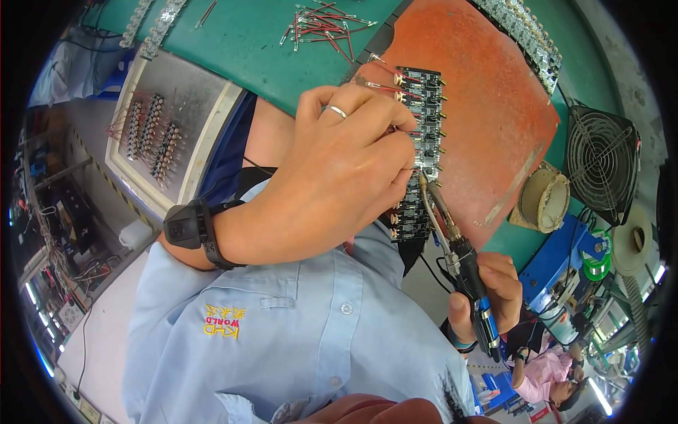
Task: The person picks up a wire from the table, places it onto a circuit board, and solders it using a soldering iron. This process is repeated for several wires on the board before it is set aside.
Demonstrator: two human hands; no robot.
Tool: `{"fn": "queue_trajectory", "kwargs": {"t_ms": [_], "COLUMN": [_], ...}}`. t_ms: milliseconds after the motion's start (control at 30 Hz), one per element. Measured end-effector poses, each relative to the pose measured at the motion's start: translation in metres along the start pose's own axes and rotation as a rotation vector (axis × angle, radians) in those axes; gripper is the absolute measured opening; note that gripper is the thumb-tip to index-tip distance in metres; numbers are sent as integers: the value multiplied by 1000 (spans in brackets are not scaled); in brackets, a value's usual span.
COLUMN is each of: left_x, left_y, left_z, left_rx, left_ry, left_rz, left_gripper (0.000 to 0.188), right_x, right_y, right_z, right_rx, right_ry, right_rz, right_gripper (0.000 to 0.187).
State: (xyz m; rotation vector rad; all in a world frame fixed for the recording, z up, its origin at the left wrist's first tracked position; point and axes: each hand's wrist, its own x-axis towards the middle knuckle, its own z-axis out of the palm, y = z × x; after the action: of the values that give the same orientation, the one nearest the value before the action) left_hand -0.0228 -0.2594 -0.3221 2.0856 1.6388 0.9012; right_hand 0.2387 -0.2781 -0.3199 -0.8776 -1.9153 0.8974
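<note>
The left hand (346,166) pinches a red lead against the black circuit board strip (421,152) on the orange mat (487,106); the right hand (487,293) grips a soldering iron (459,254), tip at the strip's lower half. Leads already stand on upper positions; loose leads (321,28) wait on the tabletop (261,49), so I judge soldering partway done.

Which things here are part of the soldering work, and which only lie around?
In use:
left hand on the black circuit board strip
right hand holding the soldering iron
orange mat

Lying about:
loose red wires
tray of finished boards
small fan
tape roll
</note>
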Motion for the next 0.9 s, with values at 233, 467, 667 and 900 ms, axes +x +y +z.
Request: {"fn": "queue_trajectory", "kwargs": {"t_ms": [233, 467, 667, 900], "left_x": [1, 2, 2, 1], "left_y": [1, 2, 2, 0], "left_z": [-1, -1, -1, -2], "left_rx": [0, 17, 19, 11], "left_ry": [-11, -25, -8, -8], "left_rz": [-4, -13, -15, 13], "left_gripper": [16, 15, 14, 15], "right_x": [2, 7, 1, -3], "right_y": [2, -3, -3, 6], "right_z": [-1, -3, -5, 0], "right_rx": [22, -60, -51, 6], "right_ry": [-7, -82, 8, 304], "right_rz": [-12, -41, -51, 9], "right_gripper": [47, 47, 51, 59]}}
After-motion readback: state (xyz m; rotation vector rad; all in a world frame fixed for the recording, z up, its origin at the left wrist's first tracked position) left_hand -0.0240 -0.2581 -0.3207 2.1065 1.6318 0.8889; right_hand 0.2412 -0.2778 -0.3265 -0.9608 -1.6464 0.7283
